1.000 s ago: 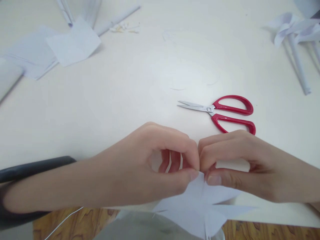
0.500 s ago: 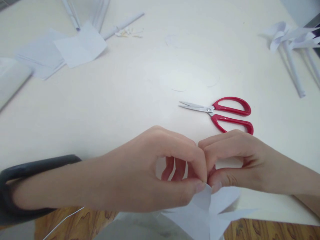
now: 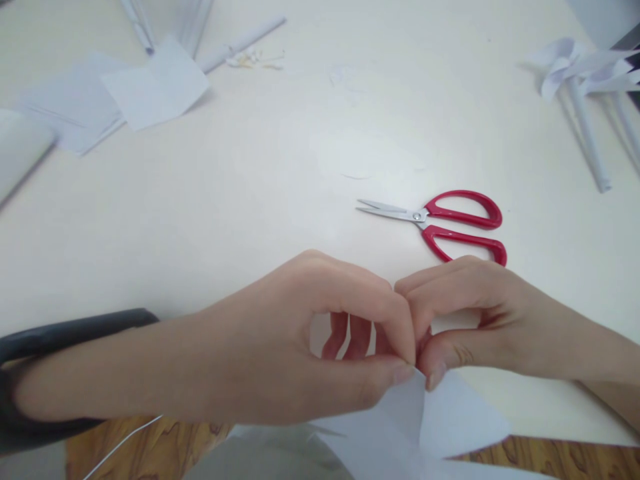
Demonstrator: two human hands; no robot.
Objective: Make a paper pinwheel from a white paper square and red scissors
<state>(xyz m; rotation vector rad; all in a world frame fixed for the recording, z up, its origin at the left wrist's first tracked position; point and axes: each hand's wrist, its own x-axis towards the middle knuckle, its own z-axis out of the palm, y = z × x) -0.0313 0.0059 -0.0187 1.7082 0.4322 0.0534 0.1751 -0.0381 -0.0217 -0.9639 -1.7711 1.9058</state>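
Note:
My left hand (image 3: 310,340) and my right hand (image 3: 475,320) meet fingertip to fingertip at the table's near edge. Each pinches the same white cut paper sheet (image 3: 440,427) between thumb and forefinger, the pinches side by side. The sheet hangs down from the pinch over the table edge, its flaps spreading toward me; its lower part runs out of view. Just beyond my right hand, red-handled scissors (image 3: 440,223) lie shut on the white table (image 3: 250,187), blades pointing left.
A stack of white paper squares (image 3: 115,97) lies at the far left, with rolled paper tubes (image 3: 240,40) behind it. Folded paper pinwheels on rolled sticks (image 3: 585,87) lie at the far right. A dark curved chair back (image 3: 75,330) sits under my left forearm.
Both hands have kept their pinch and shifted slightly right and toward me. The paper below has changed shape: the pointed flaps now read as one broader flap on the right.

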